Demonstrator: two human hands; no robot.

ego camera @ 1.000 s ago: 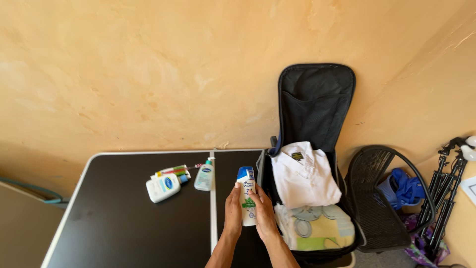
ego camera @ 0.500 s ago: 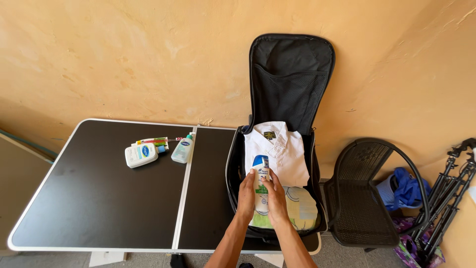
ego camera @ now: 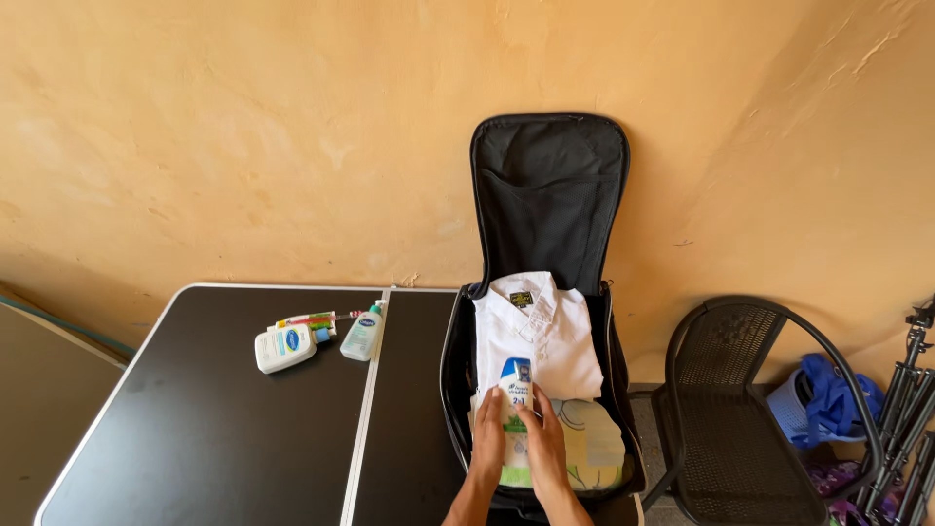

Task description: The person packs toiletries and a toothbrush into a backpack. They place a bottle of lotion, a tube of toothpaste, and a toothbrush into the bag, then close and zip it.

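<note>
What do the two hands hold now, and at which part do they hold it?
Both the left hand and the right hand hold one white plastic bottle with a blue cap, gripping the lower body from either side, above the open black suitcase.

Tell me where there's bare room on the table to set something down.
The black table is bare across its near left half, in front of the white lotion bottle, the toothbrush pack and the clear pump bottle. A narrow bare strip runs beside the suitcase. The suitcase is crowded: folded white shirt, both hands on the shampoo bottle.
</note>
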